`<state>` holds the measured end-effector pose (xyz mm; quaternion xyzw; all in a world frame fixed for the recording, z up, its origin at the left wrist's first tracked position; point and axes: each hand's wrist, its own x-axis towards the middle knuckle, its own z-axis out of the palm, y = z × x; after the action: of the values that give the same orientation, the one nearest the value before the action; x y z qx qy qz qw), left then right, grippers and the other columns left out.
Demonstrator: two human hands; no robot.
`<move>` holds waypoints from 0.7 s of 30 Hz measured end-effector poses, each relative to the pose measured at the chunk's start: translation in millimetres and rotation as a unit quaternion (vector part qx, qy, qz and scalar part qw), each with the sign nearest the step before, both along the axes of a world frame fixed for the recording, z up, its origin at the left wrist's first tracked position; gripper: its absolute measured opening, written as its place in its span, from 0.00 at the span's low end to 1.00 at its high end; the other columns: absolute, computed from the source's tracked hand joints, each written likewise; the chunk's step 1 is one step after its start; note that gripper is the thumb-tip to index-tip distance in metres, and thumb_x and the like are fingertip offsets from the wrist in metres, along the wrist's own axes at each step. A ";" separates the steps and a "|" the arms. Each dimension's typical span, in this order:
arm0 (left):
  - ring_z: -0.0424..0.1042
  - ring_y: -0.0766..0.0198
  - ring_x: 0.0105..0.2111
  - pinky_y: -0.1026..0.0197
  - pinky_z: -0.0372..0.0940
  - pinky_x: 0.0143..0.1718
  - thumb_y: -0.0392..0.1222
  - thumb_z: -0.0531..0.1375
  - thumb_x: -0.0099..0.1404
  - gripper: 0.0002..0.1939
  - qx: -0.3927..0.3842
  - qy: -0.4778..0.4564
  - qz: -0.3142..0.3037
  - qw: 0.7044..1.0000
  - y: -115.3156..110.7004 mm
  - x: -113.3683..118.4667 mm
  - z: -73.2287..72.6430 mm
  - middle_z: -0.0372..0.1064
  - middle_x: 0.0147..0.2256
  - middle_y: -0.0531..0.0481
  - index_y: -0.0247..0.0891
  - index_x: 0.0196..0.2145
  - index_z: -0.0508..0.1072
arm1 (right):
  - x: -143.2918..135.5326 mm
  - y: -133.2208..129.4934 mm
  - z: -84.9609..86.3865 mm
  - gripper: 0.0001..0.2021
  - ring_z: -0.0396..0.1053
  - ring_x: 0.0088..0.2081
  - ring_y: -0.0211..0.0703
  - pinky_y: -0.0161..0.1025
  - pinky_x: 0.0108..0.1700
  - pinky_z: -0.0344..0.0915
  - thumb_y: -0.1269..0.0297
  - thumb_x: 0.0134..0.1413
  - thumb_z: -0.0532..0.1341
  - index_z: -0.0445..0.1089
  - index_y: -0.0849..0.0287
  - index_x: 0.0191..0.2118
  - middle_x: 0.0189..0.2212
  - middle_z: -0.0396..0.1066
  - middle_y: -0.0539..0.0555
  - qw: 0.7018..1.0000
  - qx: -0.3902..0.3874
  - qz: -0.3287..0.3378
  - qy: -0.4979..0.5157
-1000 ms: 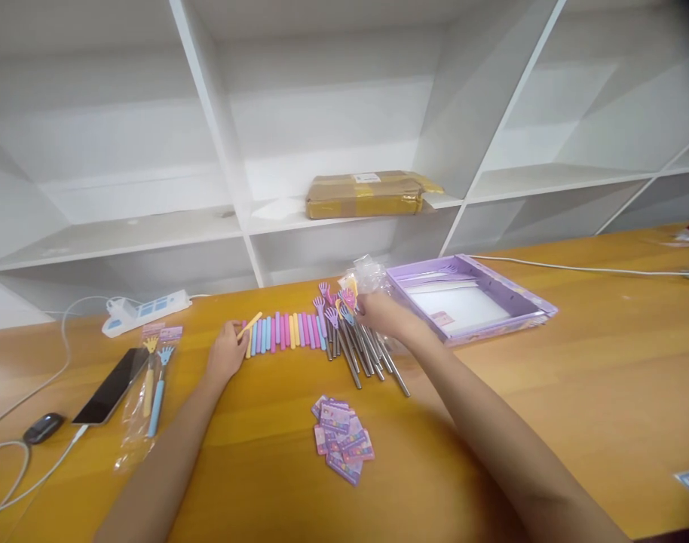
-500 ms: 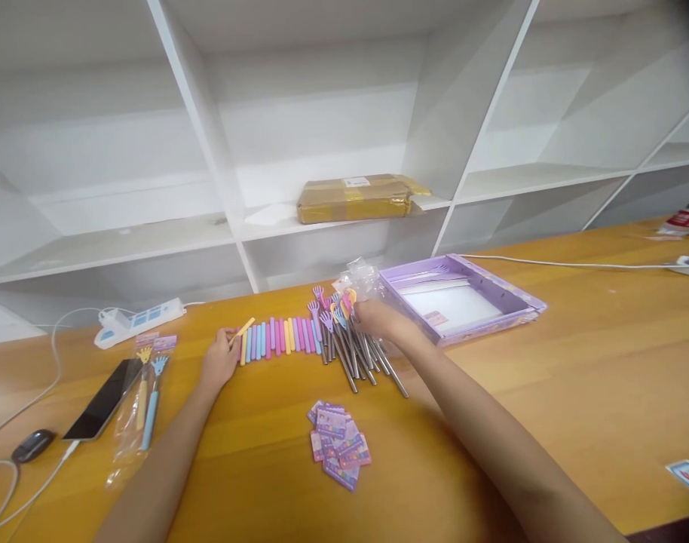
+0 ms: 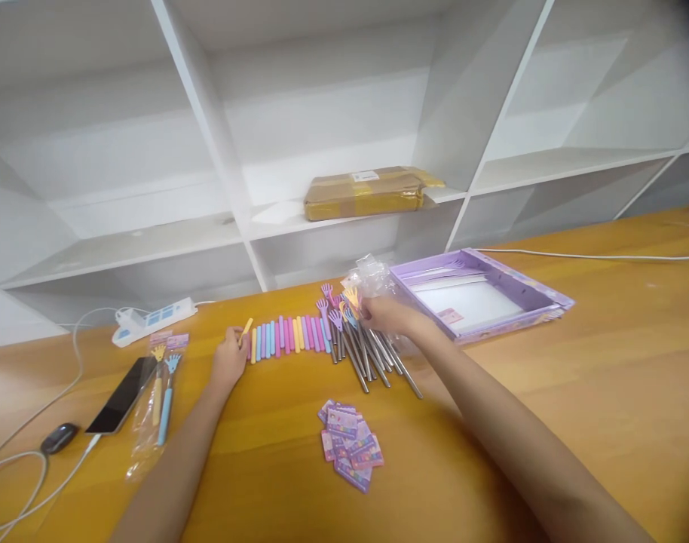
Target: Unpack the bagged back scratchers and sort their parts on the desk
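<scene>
My left hand [image 3: 230, 360] is closed on a yellow handle tube [image 3: 246, 329], tilted upward at the left end of a row of pink, purple, blue and yellow handle tubes [image 3: 289, 335]. At the right end of that row lies a pile of back scratchers with metal rods [image 3: 359, 360] and small hand-shaped heads. My right hand [image 3: 381, 313] is over this pile, its fingers pinched on a back scratcher with a yellow head [image 3: 351, 296]. Its rod cannot be told apart from the others beneath.
Purple cards [image 3: 353, 445] lie heaped nearer me. A purple box tray [image 3: 480, 324] stands right of the pile, beside clear plastic bags [image 3: 372, 273]. Leftward are two bagged back scratchers [image 3: 164, 407], a phone [image 3: 124, 396], a mouse [image 3: 60, 437] and a power strip [image 3: 157, 320]. A taped carton [image 3: 364, 197] rests on the shelf.
The whole view has shifted, so most things appear farther right. The yellow head at my right hand shows more plainly now. My left hand keeps the yellow tube.
</scene>
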<state>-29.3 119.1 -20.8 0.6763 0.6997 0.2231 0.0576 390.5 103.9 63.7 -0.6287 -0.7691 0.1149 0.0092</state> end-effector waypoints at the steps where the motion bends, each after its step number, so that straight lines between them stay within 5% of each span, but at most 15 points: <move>1: 0.81 0.46 0.39 0.53 0.68 0.40 0.51 0.48 0.78 0.18 -0.002 0.009 0.018 1.000 -0.9 1.0 1.3 0.79 0.36 0.43 0.39 0.56 0.66 | 0.2 1.0 -1.8 0.06 0.75 0.38 0.46 0.36 0.35 0.58 0.66 0.66 0.64 0.77 0.62 0.43 0.40 0.81 0.61 1.000 -0.002 0.007 0.001; 8: 0.81 0.38 0.43 0.49 0.70 0.41 0.57 0.48 0.78 0.22 -0.044 0.074 0.078 0.993 -2.7 6.4 6.5 0.81 0.41 0.35 0.38 0.56 0.66 | 11.4 6.4 -5.0 0.14 0.75 0.36 0.47 0.38 0.35 0.58 0.56 0.70 0.62 0.79 0.62 0.40 0.37 0.81 0.62 1.000 -0.007 0.015 -0.006; 14: 0.81 0.39 0.41 0.49 0.69 0.41 0.56 0.47 0.78 0.21 -0.008 -0.002 0.055 0.998 0.1 1.2 1.9 0.79 0.30 0.44 0.38 0.57 0.64 | 7.8 4.4 -2.3 0.15 0.75 0.36 0.47 0.37 0.36 0.59 0.59 0.72 0.59 0.79 0.63 0.43 0.38 0.81 0.62 1.000 0.002 0.016 -0.014; 21: 0.80 0.43 0.47 0.49 0.70 0.46 0.54 0.47 0.79 0.19 0.037 0.001 0.043 0.998 -3.4 2.0 1.9 0.80 0.42 0.37 0.38 0.53 0.67 | 3.4 -3.4 0.0 0.19 0.78 0.41 0.53 0.38 0.40 0.62 0.56 0.72 0.59 0.80 0.67 0.43 0.39 0.81 0.68 0.999 0.001 0.020 -0.046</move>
<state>-27.3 115.6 -18.9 0.6472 0.7196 0.2503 0.0227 393.9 100.6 63.7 -0.6177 -0.7813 0.0857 -0.0281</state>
